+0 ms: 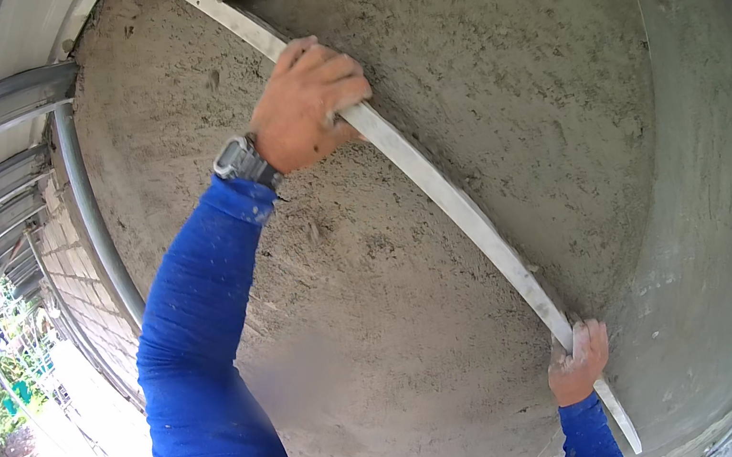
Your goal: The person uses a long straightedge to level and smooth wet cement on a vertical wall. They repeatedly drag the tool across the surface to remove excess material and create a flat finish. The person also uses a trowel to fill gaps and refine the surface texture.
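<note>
Left hand [309, 102] clamped over the upper half of the long, narrow, pale-grey straight bar [455, 194]; right hand [579, 363] wrapped round it near the lower end. Bar runs diagonally, upper left to lower right, apparently flat against the rough grey-brown cement render [559, 109]. Status, my read: coat is on across most of the wall in view, levelling partway. Pitted, coarse texture both sides of bar, so that area looks unfinished. Smoother pale-grey band [718, 189] at far right reads further along. Contact pressure: can't tell.
</note>
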A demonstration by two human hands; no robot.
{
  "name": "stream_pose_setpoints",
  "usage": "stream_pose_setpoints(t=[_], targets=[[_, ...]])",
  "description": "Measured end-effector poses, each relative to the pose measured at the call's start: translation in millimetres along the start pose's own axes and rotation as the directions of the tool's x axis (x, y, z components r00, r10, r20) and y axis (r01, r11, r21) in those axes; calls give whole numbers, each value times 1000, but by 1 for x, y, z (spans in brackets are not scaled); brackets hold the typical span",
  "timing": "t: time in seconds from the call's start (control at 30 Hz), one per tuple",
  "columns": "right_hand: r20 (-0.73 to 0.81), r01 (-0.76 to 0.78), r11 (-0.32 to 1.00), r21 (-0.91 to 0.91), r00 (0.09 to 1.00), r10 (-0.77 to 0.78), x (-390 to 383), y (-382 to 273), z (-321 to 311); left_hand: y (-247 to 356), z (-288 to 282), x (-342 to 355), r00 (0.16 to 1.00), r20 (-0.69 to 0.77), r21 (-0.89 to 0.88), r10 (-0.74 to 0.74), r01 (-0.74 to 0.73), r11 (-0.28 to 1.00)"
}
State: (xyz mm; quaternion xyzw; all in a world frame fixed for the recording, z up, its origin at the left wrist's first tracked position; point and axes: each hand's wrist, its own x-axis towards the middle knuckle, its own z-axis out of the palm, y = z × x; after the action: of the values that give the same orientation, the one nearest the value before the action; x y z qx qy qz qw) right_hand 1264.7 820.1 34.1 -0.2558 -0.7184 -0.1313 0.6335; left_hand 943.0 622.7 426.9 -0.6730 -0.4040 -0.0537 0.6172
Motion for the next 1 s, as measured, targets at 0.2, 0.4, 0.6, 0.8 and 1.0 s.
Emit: stream_pose_setpoints(t=[0.2, 0.4, 0.6, 0.8, 1.0], targets=[[98, 27, 998, 51, 995, -32, 4, -5, 14, -18, -6, -25, 994, 37, -5, -102, 102, 995], [209, 53, 998, 28, 976, -58, -93, 52, 12, 93, 14, -82, 977, 142, -94, -160, 174, 980], [439, -86, 958, -275, 875, 205, -205, 171, -11, 169, 50, -67, 993, -37, -193, -115, 106, 976], [539, -108, 873, -476, 748, 387, -171, 138, -66, 210, 45, -41, 990, -126, -285, -62, 23, 958], [502, -156, 871, -466, 764, 406, -197, 170, -78, 226, 40, -39, 977, -199, -303, -75, 11, 953]])
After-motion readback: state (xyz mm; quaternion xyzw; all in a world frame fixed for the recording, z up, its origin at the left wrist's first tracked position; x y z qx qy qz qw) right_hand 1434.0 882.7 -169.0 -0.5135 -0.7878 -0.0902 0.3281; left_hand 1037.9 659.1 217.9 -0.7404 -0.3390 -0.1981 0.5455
